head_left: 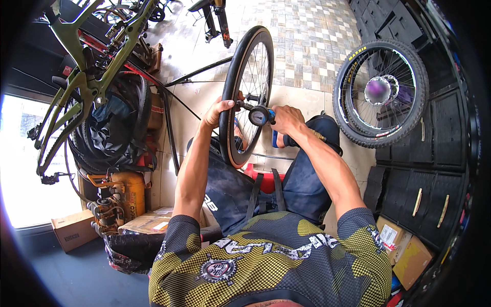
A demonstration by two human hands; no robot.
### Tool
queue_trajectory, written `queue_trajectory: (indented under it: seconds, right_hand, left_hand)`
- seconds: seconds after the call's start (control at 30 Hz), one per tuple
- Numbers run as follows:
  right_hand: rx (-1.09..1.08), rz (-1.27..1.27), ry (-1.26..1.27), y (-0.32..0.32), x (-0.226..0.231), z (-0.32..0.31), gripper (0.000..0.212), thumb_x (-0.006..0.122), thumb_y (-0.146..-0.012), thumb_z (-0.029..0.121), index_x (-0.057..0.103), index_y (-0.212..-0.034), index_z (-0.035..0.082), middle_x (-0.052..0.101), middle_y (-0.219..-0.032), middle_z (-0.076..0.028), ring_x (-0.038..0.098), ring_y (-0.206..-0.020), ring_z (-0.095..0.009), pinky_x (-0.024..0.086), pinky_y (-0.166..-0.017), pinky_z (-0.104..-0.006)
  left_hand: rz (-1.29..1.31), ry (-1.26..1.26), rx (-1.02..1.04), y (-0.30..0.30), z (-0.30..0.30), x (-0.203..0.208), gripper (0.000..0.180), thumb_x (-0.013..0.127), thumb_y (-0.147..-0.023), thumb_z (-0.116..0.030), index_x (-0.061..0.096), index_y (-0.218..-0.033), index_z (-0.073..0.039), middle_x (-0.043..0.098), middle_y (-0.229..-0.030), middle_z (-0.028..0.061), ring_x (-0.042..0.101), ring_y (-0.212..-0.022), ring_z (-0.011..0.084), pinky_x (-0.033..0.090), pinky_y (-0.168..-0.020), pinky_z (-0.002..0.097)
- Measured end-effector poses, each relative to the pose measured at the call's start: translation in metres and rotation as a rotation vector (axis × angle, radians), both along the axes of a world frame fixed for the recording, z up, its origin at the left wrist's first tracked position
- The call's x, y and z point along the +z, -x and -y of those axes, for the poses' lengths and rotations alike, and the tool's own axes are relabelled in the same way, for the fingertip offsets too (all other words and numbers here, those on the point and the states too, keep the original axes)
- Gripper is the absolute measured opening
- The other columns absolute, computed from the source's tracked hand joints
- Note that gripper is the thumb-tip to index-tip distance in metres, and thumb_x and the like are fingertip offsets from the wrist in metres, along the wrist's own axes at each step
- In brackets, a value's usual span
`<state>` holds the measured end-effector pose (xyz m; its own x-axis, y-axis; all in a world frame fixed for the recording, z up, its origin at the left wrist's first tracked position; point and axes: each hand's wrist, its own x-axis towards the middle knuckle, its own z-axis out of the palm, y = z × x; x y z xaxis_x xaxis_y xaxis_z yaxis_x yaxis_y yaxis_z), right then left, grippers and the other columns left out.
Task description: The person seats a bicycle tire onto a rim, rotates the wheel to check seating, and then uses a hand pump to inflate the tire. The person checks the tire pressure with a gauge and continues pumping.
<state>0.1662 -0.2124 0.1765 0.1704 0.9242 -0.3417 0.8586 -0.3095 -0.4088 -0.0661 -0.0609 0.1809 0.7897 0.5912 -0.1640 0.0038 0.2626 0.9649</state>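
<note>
A bicycle wheel point(231, 82) with a black tyre and tan sidewall stands upright between my knees. My left hand point(219, 112) is closed around its left side, with the thumb near the nozzle of a tyre inflator. The inflator's round pressure gauge point(258, 116) sits in front of the spokes. Its blue handle is in my right hand point(287, 119), whose fingers wrap around it and are partly hidden. The nozzle reaches toward the rim by my left thumb; the valve itself is too small to make out.
An olive-green bike frame point(94, 77) hangs at the left, above piled black tyres point(144, 112). A yellow air compressor point(132, 192) and cardboard box point(74, 230) stand lower left. Right are a knobby-tyred wheel point(418, 92) and black drawers point(401, 197). A fork point(221, 23) hangs ahead.
</note>
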Motion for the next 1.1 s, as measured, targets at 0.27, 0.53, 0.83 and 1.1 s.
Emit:
queue_trajectory:
  seconds: [0.27,0.53,0.83,1.1]
  right_hand:
    - [0.011,-0.028,0.019,0.000,0.006,0.001,0.036,0.067,-0.082,0.026,0.074,-0.108,0.002,0.077,-0.105,-0.025,0.075,-0.100,-0.042,0.060,-0.091,-0.0495]
    - [0.010,0.010,-0.028,0.000,-0.003,0.002,0.032,0.070,-0.082,0.030,0.073,-0.106,0.009,0.077,-0.095,-0.020,0.075,-0.095,-0.040,0.059,-0.087,-0.0489]
    - [0.020,0.014,-0.016,-0.001,-0.005,0.001,0.031,0.070,-0.082,0.031,0.074,-0.103,0.010,0.077,-0.095,-0.020,0.075,-0.095,-0.041,0.059,-0.087,-0.0490]
    - [0.003,0.001,-0.013,0.000,0.000,0.002,0.031,0.071,-0.082,0.033,0.074,-0.103,0.011,0.077,-0.096,-0.019,0.075,-0.096,-0.040,0.059,-0.088,-0.0484]
  left_hand:
    - [-0.009,0.000,0.011,0.000,0.002,0.001,0.081,0.076,-0.072,-0.059,0.064,-0.127,-0.001,0.062,-0.112,0.0085,0.056,-0.098,0.0184,0.046,-0.090,0.0342]
    - [-0.007,-0.006,0.006,0.002,0.000,-0.005,0.083,0.076,-0.072,-0.060,0.065,-0.128,0.000,0.063,-0.111,0.0093,0.057,-0.099,0.0195,0.046,-0.092,0.0354]
    - [-0.011,-0.006,0.003,0.001,0.001,-0.003,0.082,0.076,-0.072,-0.061,0.064,-0.128,-0.002,0.062,-0.114,0.0089,0.056,-0.100,0.0193,0.046,-0.092,0.0350]
    - [-0.001,-0.007,0.001,0.000,0.002,0.000,0.081,0.076,-0.072,-0.061,0.064,-0.127,-0.002,0.061,-0.115,0.0082,0.056,-0.101,0.0189,0.046,-0.092,0.0346]
